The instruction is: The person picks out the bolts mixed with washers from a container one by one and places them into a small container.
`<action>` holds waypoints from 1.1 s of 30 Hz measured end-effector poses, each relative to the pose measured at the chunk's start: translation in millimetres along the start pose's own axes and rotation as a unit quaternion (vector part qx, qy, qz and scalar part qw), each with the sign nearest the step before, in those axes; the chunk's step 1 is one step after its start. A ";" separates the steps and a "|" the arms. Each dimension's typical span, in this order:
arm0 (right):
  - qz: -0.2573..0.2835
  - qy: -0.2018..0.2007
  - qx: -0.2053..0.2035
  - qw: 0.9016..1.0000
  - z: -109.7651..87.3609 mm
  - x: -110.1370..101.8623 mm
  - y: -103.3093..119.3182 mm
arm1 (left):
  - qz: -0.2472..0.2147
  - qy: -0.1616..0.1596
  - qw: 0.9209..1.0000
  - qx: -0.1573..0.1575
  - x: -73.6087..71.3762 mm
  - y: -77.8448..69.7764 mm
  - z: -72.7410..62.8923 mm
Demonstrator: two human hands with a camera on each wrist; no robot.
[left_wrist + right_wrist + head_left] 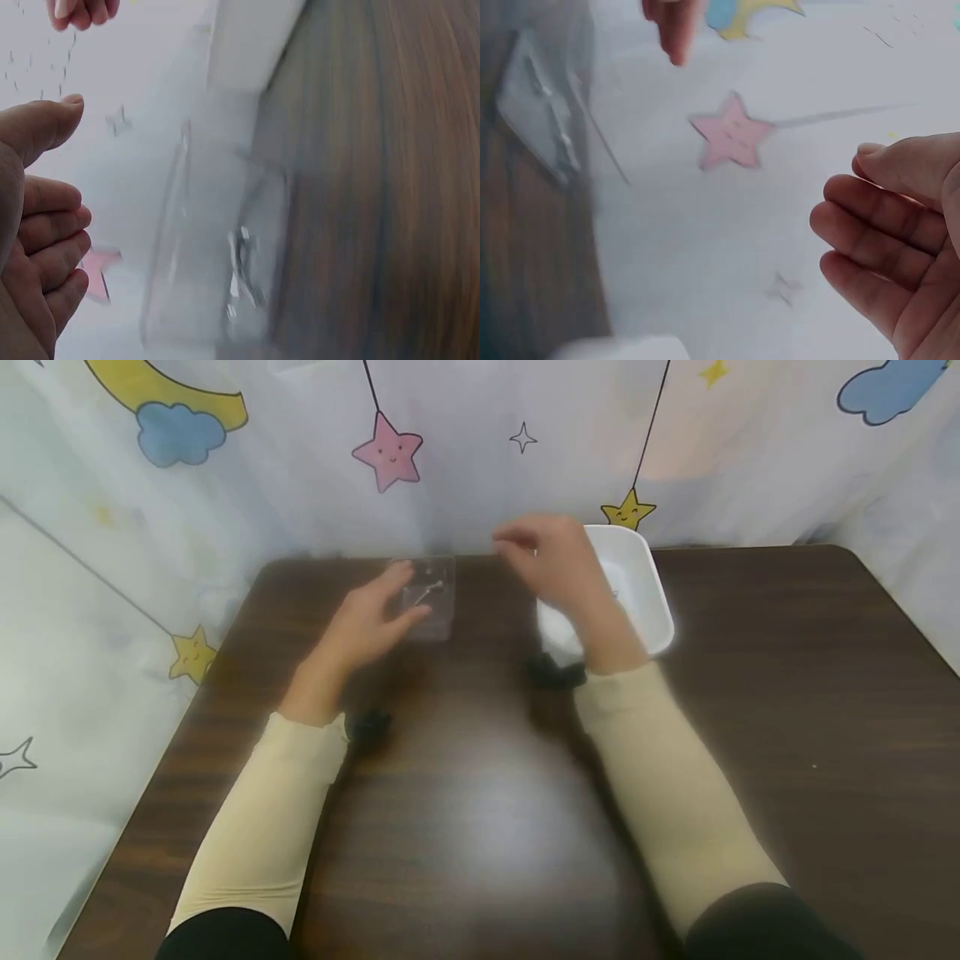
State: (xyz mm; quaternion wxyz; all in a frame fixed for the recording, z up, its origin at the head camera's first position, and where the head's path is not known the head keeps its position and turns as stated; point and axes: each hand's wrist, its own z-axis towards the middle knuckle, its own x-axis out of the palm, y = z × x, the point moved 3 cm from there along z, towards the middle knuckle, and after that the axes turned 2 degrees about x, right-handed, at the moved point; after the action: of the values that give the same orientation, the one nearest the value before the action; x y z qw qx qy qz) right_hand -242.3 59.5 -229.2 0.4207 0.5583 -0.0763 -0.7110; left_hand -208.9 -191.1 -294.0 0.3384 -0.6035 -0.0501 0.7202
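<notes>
A clear square plastic box [444, 620] stands near the table's back edge, with small shiny things [241, 262] inside, blurred in the left wrist view. Beside it, my left hand [367, 618] overlaps its left side in the head view, thumb apart from the fingers and nothing held. My right hand [555, 564] is raised in front of a white square tub [660, 618], hiding its left part. Its fingers [855, 225] are loosely curled, the thumb close to the index finger, with nothing visible between them. Something small and dark lies in the tub.
Both containers stand on a dark wood table [465, 760], close to its back edge. A white curtain [465, 510] with printed stars and clouds hangs behind and to the left. A tiny pale speck [815, 766] lies on the table at the right.
</notes>
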 end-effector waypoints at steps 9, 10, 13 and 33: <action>0.012 -0.045 0.062 0.997 -23.2 -51.5 -38.0 | -0.019 0.034 0.998 0.047 18.3 -46.6 14.1; 0.009 -0.042 0.069 0.997 -25.1 -55.4 -42.3 | -0.018 0.038 0.998 0.049 21.3 -50.1 16.8; -0.005 -0.033 0.091 0.995 -30.1 -66.3 -55.0 | -0.013 0.051 0.997 0.053 29.7 -60.3 25.0; -0.067 0.152 0.190 0.968 -40.6 -73.0 -104.6 | 0.007 0.118 0.991 0.069 95.5 -98.2 47.7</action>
State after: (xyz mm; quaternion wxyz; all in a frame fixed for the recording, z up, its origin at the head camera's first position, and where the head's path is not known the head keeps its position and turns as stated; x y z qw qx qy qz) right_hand -259.5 190.4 -251.2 0.2651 0.7336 -0.1079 -0.6163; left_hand -214.1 -47.5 -313.8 0.3779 -0.6596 0.0446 0.6481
